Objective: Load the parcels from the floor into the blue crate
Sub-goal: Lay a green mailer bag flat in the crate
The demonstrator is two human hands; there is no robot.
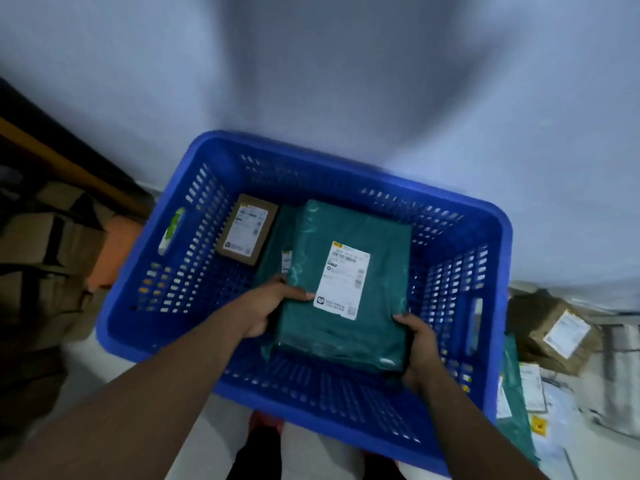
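A blue plastic crate with slotted walls fills the middle of the view. Inside it I hold a large green parcel with a white label, low in the crate. My left hand grips its left edge and my right hand grips its near right corner. A small brown box with a white label lies at the crate's far left. Another green parcel lies partly hidden under the one I hold.
Right of the crate on the floor lie a brown wrapped parcel, a green parcel and grey and white bags. Cardboard boxes stand stacked at the left. A pale wall rises behind the crate.
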